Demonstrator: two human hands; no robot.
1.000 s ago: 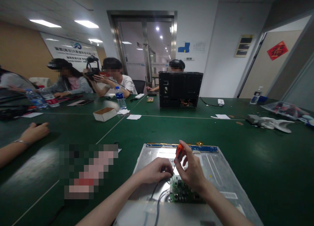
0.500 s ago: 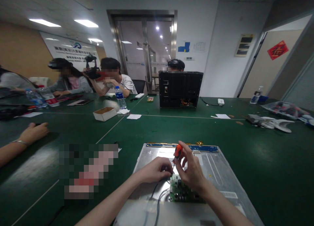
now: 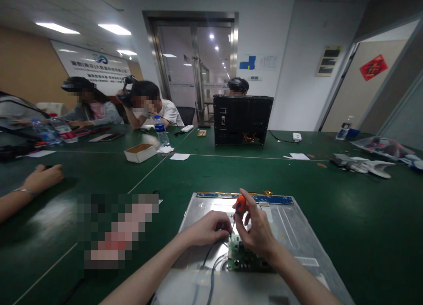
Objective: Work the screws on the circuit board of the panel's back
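A flat metal display panel [image 3: 291,239] lies in front of me, with a blue circuit strip [image 3: 277,200] along its far edge. On the panel sits a green circuit board [image 3: 244,258]. My right hand [image 3: 259,230] grips a screwdriver [image 3: 240,205] with an orange and black handle, its shaft angled down to the board's upper left corner. My left hand [image 3: 213,228] is closed close by that corner, fingertips near the screwdriver tip; what it pinches is hidden. Dark cables [image 3: 214,274] run toward me from beside the board.
A co-worker's hand [image 3: 44,179] rests on the green table [image 3: 185,177] at left. Farther off are an open white box [image 3: 140,153], a water bottle [image 3: 161,131] and a black computer case [image 3: 243,120]. Metal and white parts [image 3: 360,165] lie at right.
Both my hands stay nearly in place, the screwdriver still at the board's corner. A co-worker across the table has lowered their head and lifted an arm toward it.
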